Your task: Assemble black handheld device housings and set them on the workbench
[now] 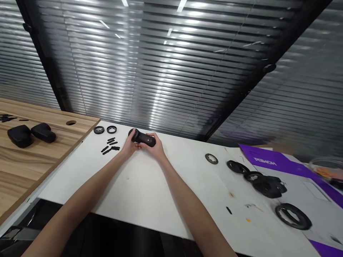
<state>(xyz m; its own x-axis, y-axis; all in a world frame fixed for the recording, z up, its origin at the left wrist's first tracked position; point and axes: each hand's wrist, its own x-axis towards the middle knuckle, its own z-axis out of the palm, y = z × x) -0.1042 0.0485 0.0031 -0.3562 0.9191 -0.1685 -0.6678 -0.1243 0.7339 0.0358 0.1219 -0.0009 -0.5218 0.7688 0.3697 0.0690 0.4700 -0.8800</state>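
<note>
Black device (146, 139), at the white table's (139, 192) far side; contact with the surface cannot be confirmed. Left hand (129, 146) curled around one end, right hand (158, 147) around the other. Probably stiff, fairly light, smooth; best gripped along the barrel. Slatted blinds (107, 67) behind.

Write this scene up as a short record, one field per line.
Left hand: holds the left end of a black cylindrical piece; hand
Right hand: grips the same piece near its other end; hand
Work surface: white tabletop
Left of hands: two black rings and several small black strips
Right of hands: flat ring, cluster of black parts, larger black ring
Far left: wooden surface with two rounded black pieces
Background: horizontal blinds
</note>
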